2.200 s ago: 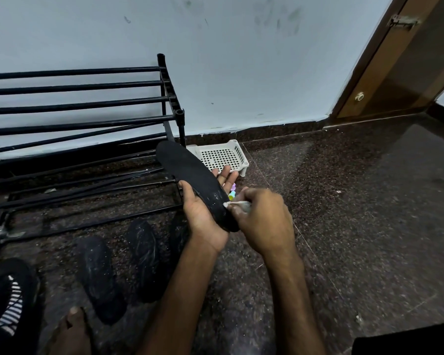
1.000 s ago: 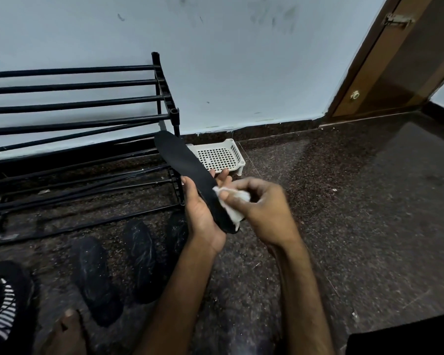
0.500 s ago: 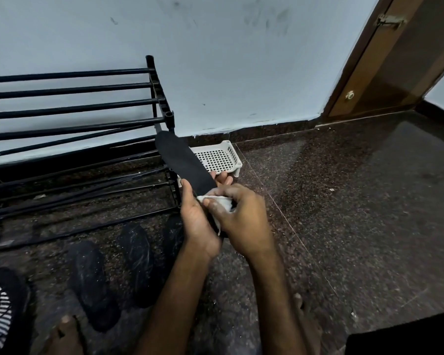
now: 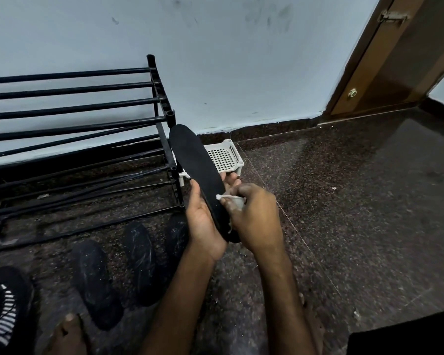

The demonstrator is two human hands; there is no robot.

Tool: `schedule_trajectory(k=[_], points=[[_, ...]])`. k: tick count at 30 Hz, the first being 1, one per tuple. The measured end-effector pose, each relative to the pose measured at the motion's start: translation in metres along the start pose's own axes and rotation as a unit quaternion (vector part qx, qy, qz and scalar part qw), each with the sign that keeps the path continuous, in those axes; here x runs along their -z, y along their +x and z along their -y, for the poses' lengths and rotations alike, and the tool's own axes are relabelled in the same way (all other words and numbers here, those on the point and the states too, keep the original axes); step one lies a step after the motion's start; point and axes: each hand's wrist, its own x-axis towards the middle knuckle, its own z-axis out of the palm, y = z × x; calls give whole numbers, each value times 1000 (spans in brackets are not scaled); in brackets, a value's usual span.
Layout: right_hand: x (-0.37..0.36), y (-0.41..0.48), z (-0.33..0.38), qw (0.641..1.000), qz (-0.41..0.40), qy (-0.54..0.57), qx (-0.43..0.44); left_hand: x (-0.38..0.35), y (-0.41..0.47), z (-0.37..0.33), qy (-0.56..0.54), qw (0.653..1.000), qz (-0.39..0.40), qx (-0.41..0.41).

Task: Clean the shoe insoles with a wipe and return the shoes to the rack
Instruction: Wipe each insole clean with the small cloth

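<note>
My left hand (image 4: 203,221) grips a long black insole (image 4: 195,160) by its lower half, toe end pointing up and away. My right hand (image 4: 254,216) is closed on a crumpled white wipe (image 4: 231,199) pressed against the insole's right edge near the heel half. The heel end is hidden between my hands. Three more black insoles (image 4: 95,280) lie side by side on the floor below the hands. A black shoe with white stripes (image 4: 3,308) sits at the lower left. The black metal shoe rack (image 4: 75,108) stands at the left against the wall, its bars bare.
A small white perforated plastic tray (image 4: 226,157) sits on the floor behind the insole by the wall. My bare foot (image 4: 67,334) shows at the bottom left. Dark speckled granite floor (image 4: 344,201) stretches right toward a wooden door (image 4: 395,60).
My right hand with the wipe slid along the insole, from its lower end up toward the middle. The insole has stayed in my left hand, tilted about the same.
</note>
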Motion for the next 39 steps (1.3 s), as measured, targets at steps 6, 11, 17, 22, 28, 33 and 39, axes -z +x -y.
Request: schedule_trajectory(k=[6, 11, 17, 22, 28, 33, 39], points=[[-7, 0, 15, 999, 3, 32, 0, -1, -4, 0, 4, 1000, -4, 8], [1, -9, -2, 997, 45, 27, -49, 4, 8, -8, 1, 999, -44, -28], [-10, -4, 4, 998, -27, 11, -54, 4, 4, -8, -6, 999, -20, -39], [-2, -8, 1, 989, 103, 97, -49, 4, 7, -4, 19, 999, -37, -24], [-12, -1, -2, 998, -20, 34, -42, 6, 4, -4, -29, 998, -33, -35], [-6, -5, -7, 973, 147, 176, -19, 14, 8, -4, 1, 1000, -27, -16], [21, 2, -15, 974, 103, 203, 21, 20, 9, -12, -24, 999, 41, 8]])
